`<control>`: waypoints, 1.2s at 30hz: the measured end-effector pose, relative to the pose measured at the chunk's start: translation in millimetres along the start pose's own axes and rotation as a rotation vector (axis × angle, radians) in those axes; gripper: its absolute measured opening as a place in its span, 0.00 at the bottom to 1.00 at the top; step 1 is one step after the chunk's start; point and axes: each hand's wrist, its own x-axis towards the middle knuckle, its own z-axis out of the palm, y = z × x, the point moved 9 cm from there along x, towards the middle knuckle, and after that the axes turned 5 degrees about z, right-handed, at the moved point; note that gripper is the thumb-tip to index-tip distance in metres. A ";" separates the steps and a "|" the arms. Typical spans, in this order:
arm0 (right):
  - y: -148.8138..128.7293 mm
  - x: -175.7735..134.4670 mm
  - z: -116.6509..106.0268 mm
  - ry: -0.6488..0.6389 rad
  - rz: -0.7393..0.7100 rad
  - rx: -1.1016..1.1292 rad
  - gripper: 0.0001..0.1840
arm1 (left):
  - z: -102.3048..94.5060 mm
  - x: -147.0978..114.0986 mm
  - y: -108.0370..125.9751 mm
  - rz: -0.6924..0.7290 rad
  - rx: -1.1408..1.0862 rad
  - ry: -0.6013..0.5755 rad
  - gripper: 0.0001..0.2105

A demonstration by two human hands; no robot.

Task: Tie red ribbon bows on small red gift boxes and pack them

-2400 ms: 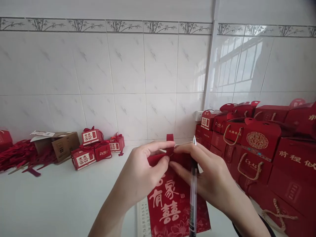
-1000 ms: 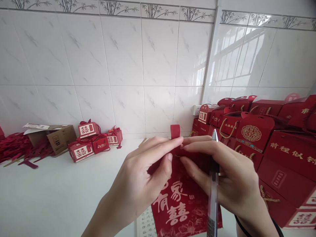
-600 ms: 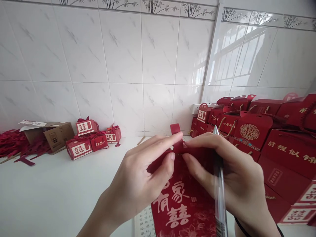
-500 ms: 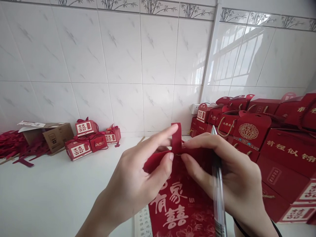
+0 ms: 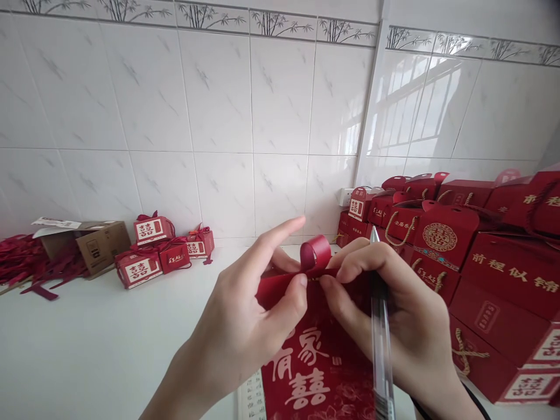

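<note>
A red gift bag (image 5: 306, 356) with pale characters stands in front of me, its top edge between my hands. My left hand (image 5: 256, 309) pinches that edge with the thumb in front; its index finger sticks out, free. A red ribbon (image 5: 315, 252) curls in a loop above the edge. My right hand (image 5: 394, 309) holds the edge at the ribbon with thumb and index finger; where the ribbon's end goes is hidden. A clear pen (image 5: 381, 344) with a black grip is tucked in the same hand, tip up. Under the bag lies a page with handwriting (image 5: 251, 396).
Stacked red gift boxes (image 5: 503, 297) with rope handles fill the right side. Small red boxes (image 5: 146, 256) sit at the back left beside an open cardboard box (image 5: 102, 245) and a heap of red ribbons (image 5: 20, 262). A tiled wall (image 5: 219, 116) closes off the back.
The ribbon, which stood up straight against my left index finger, now bends over into a loop. That finger has come off it. My right fingers have moved in at the bag's edge.
</note>
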 end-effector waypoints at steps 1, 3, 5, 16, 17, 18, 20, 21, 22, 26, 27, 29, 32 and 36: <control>0.3 -0.4 0.4 -0.002 0.007 0.005 0.09 | 0.5 0.1 0.2 -0.001 -0.015 0.000 0.22; -0.2 -1.1 0.1 0.001 0.014 0.005 0.10 | 1.3 0.0 1.3 0.009 -0.057 0.014 0.19; -1.5 -1.5 -1.0 0.008 0.013 0.000 0.10 | 1.4 -0.4 2.9 0.033 -0.099 0.052 0.16; -1.0 0.0 -2.5 0.048 0.009 0.020 0.09 | 5.5 4.1 22.3 0.256 0.045 0.003 0.13; -0.8 0.0 -2.1 0.043 0.010 0.021 0.09 | 6.2 4.4 22.1 0.244 0.037 -0.024 0.14; -0.5 -0.1 -1.6 0.036 0.013 0.021 0.09 | 6.4 4.5 21.5 0.227 0.026 -0.045 0.14; 0.1 -0.3 -0.5 0.020 0.024 0.019 0.08 | 7.2 3.9 20.4 0.195 0.010 -0.080 0.15; 0.2 -0.3 -0.3 0.015 0.028 0.015 0.08 | 7.7 3.4 20.4 0.186 0.004 -0.094 0.15; 0.1 -0.4 -0.6 0.016 0.029 0.010 0.07 | 7.6 2.9 20.6 0.182 0.002 -0.099 0.16; -1.7 -0.2 -2.8 0.037 0.013 -0.005 0.06 | 6.2 2.6 21.2 0.177 0.005 -0.075 0.16; -1.8 0.0 -2.8 0.039 0.010 -0.005 0.06 | 6.4 2.8 21.2 0.178 0.005 -0.072 0.16; -1.7 0.3 -2.2 0.037 0.007 -0.005 0.06 | 7.3 3.1 20.5 0.175 0.006 -0.071 0.16; -1.8 0.3 -1.4 0.033 0.003 -0.010 0.06 | 7.9 3.0 19.1 0.165 0.009 -0.072 0.17; -2.0 -0.1 -2.3 0.036 0.005 -0.021 0.06 | 7.6 1.9 19.3 0.167 -0.005 -0.071 0.16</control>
